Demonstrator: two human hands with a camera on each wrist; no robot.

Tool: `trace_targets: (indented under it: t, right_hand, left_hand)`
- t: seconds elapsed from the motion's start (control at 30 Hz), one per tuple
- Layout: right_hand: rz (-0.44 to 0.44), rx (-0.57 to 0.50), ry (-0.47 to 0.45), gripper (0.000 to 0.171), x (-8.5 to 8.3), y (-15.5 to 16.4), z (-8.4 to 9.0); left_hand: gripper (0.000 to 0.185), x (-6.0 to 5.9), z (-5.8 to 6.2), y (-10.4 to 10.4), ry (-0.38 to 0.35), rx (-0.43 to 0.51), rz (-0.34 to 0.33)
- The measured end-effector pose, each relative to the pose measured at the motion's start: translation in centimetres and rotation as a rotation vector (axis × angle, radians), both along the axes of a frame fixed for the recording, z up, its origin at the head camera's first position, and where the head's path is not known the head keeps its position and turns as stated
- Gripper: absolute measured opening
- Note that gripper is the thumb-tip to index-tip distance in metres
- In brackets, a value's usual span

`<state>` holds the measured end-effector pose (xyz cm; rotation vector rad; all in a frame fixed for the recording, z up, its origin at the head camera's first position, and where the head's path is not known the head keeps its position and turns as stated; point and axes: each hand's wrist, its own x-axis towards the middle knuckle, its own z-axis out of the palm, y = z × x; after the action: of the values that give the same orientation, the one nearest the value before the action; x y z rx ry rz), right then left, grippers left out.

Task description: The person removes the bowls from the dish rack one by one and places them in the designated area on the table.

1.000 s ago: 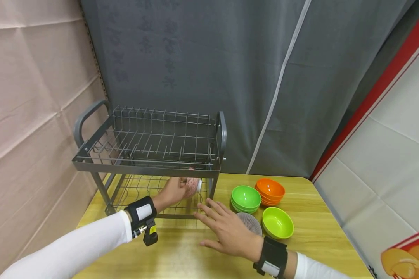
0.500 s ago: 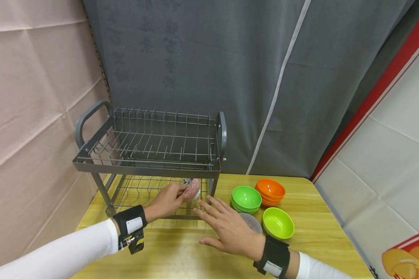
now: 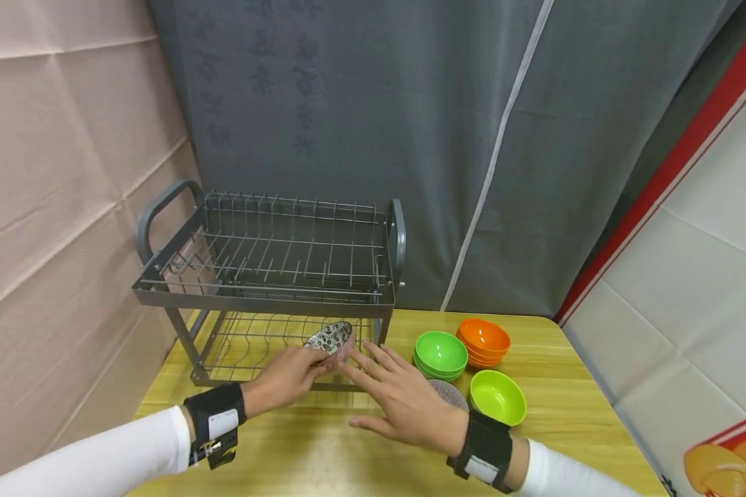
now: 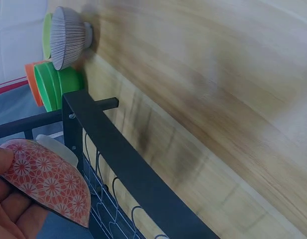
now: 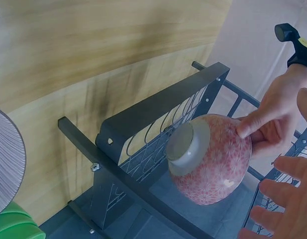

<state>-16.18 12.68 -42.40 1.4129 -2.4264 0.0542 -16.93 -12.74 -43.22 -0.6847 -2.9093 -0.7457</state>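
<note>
My left hand (image 3: 286,376) pinches the rim of a bowl (image 3: 331,338) at the front right of the rack's lower tier. Red-pink flowers cover the bowl's outside (image 5: 218,159), and its inside is white with a dark pattern. It is tilted, its white foot turned away from the left thumb in the left wrist view. My right hand (image 3: 404,400) is held flat with fingers spread, just right of the bowl, holding nothing. A gap shows between its fingers (image 5: 280,196) and the bowl in the right wrist view. The two-tier dark metal dish rack (image 3: 261,302) stands behind both hands.
Right of the rack are stacked green bowls (image 3: 440,353), stacked orange bowls (image 3: 483,338), a lime bowl (image 3: 499,398) and a grey striped bowl (image 4: 66,37), partly hidden behind the right hand in the head view. A grey curtain (image 3: 348,103) hangs behind the wooden table (image 3: 311,449).
My left hand has drawn back toward the table's front with the bowl, and the bowl has turned so its patterned inside shows. The right hand has hardly moved.
</note>
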Motion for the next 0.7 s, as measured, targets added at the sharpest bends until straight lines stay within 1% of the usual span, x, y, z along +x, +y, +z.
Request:
trace_targets:
  t: [0.23,0.3,0.43,0.57,0.7]
  right_hand:
    - [0.030,0.004,0.011,0.079,-0.7,-1.0,-0.1]
    - [0.039,0.002,-0.001,0.080,-0.9,-1.2,-0.2]
    - [0.033,0.035,-0.007,0.078,-1.1,-1.6,-0.5]
    - [0.024,0.073,-0.002,0.077,-1.3,-1.8,-0.8]
    - [0.022,0.102,-0.016,0.076,-1.3,-2.0,-0.9]
  left_hand:
    - [0.014,1.0,-0.3,-0.2,0.078,-0.059,-0.068]
    - [0.015,1.3,-0.3,-0.3,0.087,-0.081,-0.087]
    - [0.016,1.8,-0.3,-0.4,0.091,-0.124,-0.122]
    - [0.018,2.1,-0.1,-0.5,0.100,-0.146,-0.156]
    - [0.018,2.3,-0.2,-0.6,0.109,-0.161,-0.173]
